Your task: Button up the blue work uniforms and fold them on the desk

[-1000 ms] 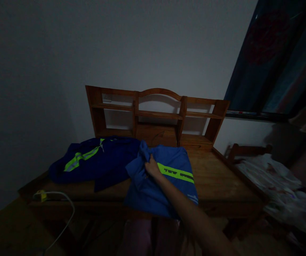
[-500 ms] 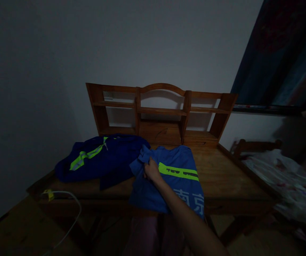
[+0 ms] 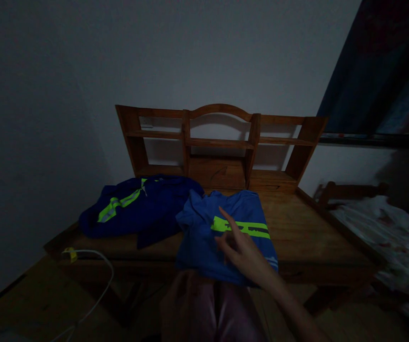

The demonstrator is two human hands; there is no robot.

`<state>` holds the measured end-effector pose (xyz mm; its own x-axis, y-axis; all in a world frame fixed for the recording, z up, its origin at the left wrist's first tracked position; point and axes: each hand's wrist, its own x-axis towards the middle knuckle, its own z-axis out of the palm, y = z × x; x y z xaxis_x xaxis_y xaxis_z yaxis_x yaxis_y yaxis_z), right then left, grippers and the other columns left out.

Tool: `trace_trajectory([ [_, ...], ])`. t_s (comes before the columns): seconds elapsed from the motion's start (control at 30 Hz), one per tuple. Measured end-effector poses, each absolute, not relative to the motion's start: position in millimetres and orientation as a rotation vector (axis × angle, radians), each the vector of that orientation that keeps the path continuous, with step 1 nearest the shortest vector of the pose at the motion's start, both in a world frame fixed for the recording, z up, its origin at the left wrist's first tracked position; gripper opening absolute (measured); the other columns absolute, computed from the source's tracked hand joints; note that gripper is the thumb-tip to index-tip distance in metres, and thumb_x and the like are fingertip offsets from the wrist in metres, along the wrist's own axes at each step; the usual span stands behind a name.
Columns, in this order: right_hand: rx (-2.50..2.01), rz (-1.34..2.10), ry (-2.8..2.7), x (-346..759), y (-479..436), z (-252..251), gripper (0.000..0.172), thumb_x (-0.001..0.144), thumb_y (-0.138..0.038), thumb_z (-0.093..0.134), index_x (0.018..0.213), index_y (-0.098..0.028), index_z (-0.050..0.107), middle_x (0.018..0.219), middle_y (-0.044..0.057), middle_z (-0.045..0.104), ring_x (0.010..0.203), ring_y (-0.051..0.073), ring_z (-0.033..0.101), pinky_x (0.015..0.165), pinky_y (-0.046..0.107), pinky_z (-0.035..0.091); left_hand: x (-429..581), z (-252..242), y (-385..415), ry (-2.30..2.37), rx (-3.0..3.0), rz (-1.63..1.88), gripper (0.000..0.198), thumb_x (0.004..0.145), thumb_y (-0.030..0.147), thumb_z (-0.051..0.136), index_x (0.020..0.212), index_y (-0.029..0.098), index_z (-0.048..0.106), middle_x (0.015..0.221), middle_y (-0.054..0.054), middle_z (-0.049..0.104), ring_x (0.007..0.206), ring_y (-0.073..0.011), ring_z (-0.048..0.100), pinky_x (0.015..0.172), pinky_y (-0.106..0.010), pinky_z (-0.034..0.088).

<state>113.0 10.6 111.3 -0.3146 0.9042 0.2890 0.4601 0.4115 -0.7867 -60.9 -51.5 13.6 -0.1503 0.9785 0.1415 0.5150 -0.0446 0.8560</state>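
Note:
A medium-blue work garment (image 3: 204,247) with a bright yellow-green strip lies on the wooden desk in front of me. Above it is my right hand (image 3: 242,249), index finger stretched out and the others loosely bent apart, holding nothing visible. Low in the view, below the desk's front edge, my left hand (image 3: 178,297) is dark and smeared, so its fingers do not show clearly. To the left lies a dark blue jacket (image 3: 161,204) with yellow-green and silver bands, touching the medium-blue garment.
The wooden desk (image 3: 297,228) carries a shelf unit (image 3: 220,142) at its back, against the wall. A white cable (image 3: 110,268) with a yellow tag hangs at the left front. White plastic bags (image 3: 379,223) lie at the right beside a wooden frame. My knees are under the desk edge.
My right hand has let go of the medium-blue garment's left part and moved right, its fingers spreading. The white lettering is now mostly out of sight. My left hand has come into view below.

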Motion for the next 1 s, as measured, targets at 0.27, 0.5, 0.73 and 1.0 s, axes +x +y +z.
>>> trace_trajectory([
  [0.27,-1.448,-0.154,-2.149,212,-42,58,0.067,0.081,-0.041,0.055,0.141,-0.027,0.030,0.141,0.010,0.036,0.127,0.028,0.039,0.099,0.044,0.041,-117,36,3,1.964,1.599,1.115,0.040,0.073,0.056,0.053,0.094,0.023,0.064,0.091,-0.006,0.068,0.084,-0.0249,0.064,0.076,-0.034,0.049],
  [0.5,-1.463,-0.512,-2.300,220,-49,12,0.075,0.077,-0.006,0.045,0.144,-0.028,0.022,0.151,0.008,0.014,0.135,0.030,0.023,0.101,0.050,0.039,-102,41,3,1.831,1.614,1.212,0.041,0.081,0.045,0.048,0.115,0.023,0.055,0.106,-0.005,0.066,0.095,-0.0220,0.063,0.081,-0.031,0.048],
  [0.73,-1.638,-0.411,-1.987,231,-59,-15,0.060,0.080,-0.010,0.039,0.137,-0.026,0.034,0.140,0.012,0.038,0.124,0.028,0.044,0.090,0.043,0.049,-105,11,-17,2.047,1.644,1.052,0.039,0.082,0.044,0.045,0.113,0.023,0.056,0.094,-0.006,0.068,0.082,-0.0230,0.065,0.067,-0.032,0.051],
  [1.0,-1.791,0.255,-1.640,230,-60,-21,0.054,0.086,-0.034,0.042,0.135,-0.023,0.021,0.112,0.009,0.064,0.090,0.023,0.067,0.069,0.031,0.056,-119,0,-17,2.031,2.213,0.666,0.050,0.069,0.030,0.059,0.119,0.032,0.059,0.124,-0.007,0.056,0.110,-0.0308,0.052,0.086,-0.041,0.047],
])
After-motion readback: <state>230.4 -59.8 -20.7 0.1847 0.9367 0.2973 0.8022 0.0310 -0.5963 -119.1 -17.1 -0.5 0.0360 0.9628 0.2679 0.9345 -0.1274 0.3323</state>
